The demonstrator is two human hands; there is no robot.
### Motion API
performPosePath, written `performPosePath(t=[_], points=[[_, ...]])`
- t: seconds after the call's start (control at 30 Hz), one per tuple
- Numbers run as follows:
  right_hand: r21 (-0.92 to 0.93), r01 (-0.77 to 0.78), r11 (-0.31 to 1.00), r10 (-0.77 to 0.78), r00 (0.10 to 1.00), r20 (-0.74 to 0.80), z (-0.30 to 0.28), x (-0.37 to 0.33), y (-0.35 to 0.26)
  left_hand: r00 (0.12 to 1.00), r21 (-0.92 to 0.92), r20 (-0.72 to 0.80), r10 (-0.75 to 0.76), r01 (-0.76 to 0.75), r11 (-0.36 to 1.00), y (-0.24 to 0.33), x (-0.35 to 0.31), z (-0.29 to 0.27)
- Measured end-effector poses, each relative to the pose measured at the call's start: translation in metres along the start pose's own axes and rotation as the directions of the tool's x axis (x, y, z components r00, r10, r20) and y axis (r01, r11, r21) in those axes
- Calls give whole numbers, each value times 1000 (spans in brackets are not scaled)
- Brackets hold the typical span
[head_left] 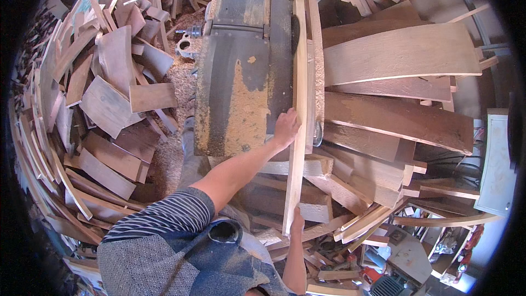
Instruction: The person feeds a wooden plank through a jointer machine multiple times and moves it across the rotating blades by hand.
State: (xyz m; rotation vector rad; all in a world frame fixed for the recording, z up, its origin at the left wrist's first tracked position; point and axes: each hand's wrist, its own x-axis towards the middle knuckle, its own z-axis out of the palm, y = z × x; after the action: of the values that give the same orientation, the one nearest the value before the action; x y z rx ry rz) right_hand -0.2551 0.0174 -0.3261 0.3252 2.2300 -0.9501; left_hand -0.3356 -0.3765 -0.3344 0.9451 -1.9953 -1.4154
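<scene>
Just off the near edge of the machine, the person's right hand is grasping the near end of a long, pale wooden strip, most of its fingers hiding behind the wood. The left hand is bearing on the strip's left side at the machine's near right corner; its fingers are bending, but I cannot tell whether they are clasping the strip or only pressing it. The strip is lying lengthwise along the machine's right side, its near end jutting past the machine's top. Sawdust is covering part of that top. To the machine's left, a heap of cut boards is sprawling; to its right, broad planks are fanning outward. Well apart from the machine, beyond the planks on its right, a pale cabinet is standing.
</scene>
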Motion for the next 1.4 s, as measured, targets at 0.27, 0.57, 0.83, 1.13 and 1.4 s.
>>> performPosePath(t=[0.27, 0.57, 0.83, 1.13, 1.4], points=[[-46, 26, 999, -26, 1000, 16, 9, 10, -21, 999, 7, -25, 35, -35, 999, -10, 28, -2], [-74, 69, 995, -71, 997, -26, 26, 19, -50, 1000, 18, 20, -24, 23, 1000, -9, 60, -10], [-33, 58, 998, -58, 998, -8, 40, 23, -87, 999, 47, 12, -29, 29, 998, -20, 88, -11], [-71, 54, 996, -56, 998, -29, 53, 20, -128, 995, 39, 92, -26, 23, 999, -1, 6, -5], [-163, 25, 986, -31, 999, -36, 65, 37, -149, 991, 11, -93, 94, -93, 996, -5, -16, 9]])
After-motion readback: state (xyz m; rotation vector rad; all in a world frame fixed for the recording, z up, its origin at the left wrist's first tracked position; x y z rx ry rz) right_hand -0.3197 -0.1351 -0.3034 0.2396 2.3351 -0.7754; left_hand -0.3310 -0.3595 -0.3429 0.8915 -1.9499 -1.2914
